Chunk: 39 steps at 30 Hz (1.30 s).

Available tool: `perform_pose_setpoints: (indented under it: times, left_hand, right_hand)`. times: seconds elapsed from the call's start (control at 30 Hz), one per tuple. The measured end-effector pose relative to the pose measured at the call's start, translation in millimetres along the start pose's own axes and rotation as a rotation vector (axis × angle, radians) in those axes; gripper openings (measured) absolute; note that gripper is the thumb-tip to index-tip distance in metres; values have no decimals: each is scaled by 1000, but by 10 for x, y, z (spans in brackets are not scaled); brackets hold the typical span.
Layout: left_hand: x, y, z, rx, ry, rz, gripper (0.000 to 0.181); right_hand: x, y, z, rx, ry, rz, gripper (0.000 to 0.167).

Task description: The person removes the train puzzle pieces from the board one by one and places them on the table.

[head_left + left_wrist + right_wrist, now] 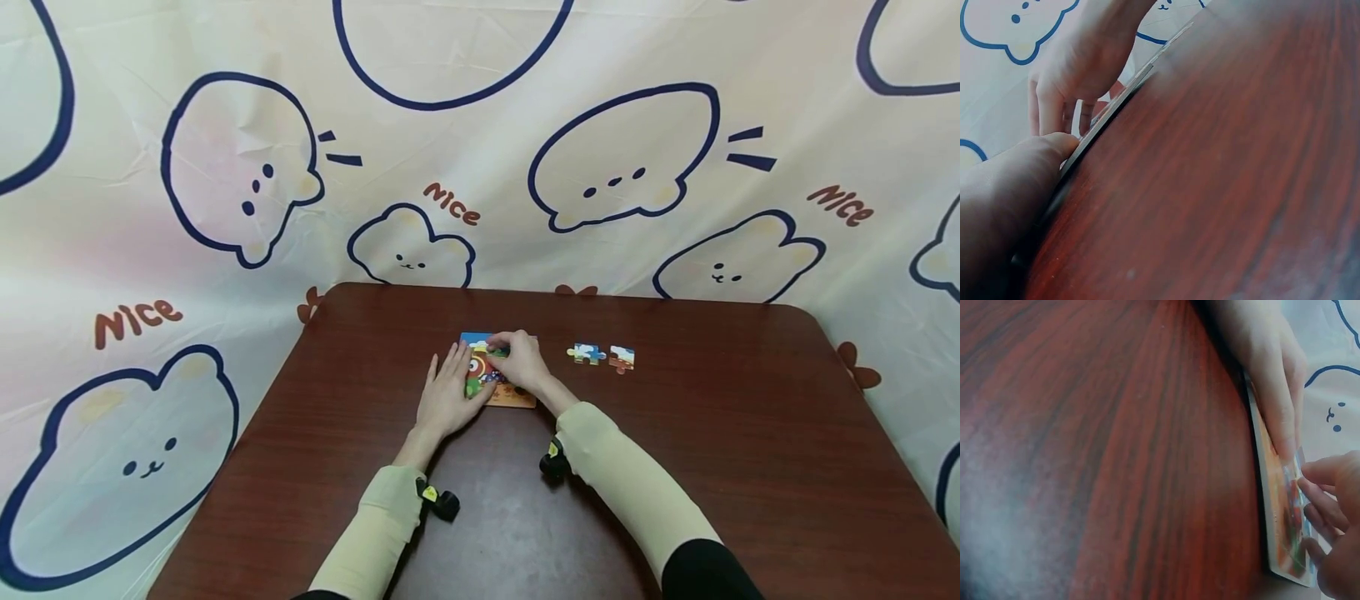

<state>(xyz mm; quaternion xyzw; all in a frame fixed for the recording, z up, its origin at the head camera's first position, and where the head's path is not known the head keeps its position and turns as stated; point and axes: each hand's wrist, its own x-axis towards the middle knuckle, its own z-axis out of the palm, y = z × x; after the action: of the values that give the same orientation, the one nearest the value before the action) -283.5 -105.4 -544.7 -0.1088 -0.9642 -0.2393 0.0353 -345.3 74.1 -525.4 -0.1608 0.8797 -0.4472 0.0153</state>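
Note:
A colourful jigsaw puzzle board [512, 400] with a picture on it lies flat on the table. My left hand [444, 398] rests on its left side with straight fingers, the thumb across the lower part. Over the upper right part of the board, my right hand [521, 362] has thumb and fingers bent together and pinches a small puzzle piece [498, 352] against the picture; the hand covers much of it. Both hands meet at the board [1271, 509] in the right wrist view. From the left wrist, only the board's thin edge [1107, 119] shows.
Two loose puzzle pieces, one mostly blue [587, 354] and one with brown and white [622, 358], lie to the right of the board. The dark brown wooden table [712, 442] ends at a printed cloth backdrop [495, 167].

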Motion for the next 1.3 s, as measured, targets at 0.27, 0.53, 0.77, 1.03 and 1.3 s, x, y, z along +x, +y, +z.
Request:
perform_pose_setpoints:
  times: [0.27,0.53,0.77,1.03,1.3]
  left_hand:
    - [4,-13,1,4,5,7,91]
    - [10,9,-5,2,-2,5,92]
    - [-6,-3,-6,0,1,4,92]
    - [-21,-6,19,12,-19,-1,93]
    - [-18,5,-10,25,-20,-5,92]
  right_hand:
    - [6,-55,-5,1,19,55,28]
    - [-4,-96,5,36,36,38,27]
    - [47,-84,38,60,25,88,31]
    - [77,-111,97,7,39,159,40]
    - [84,-105,130,28,75,162,41]
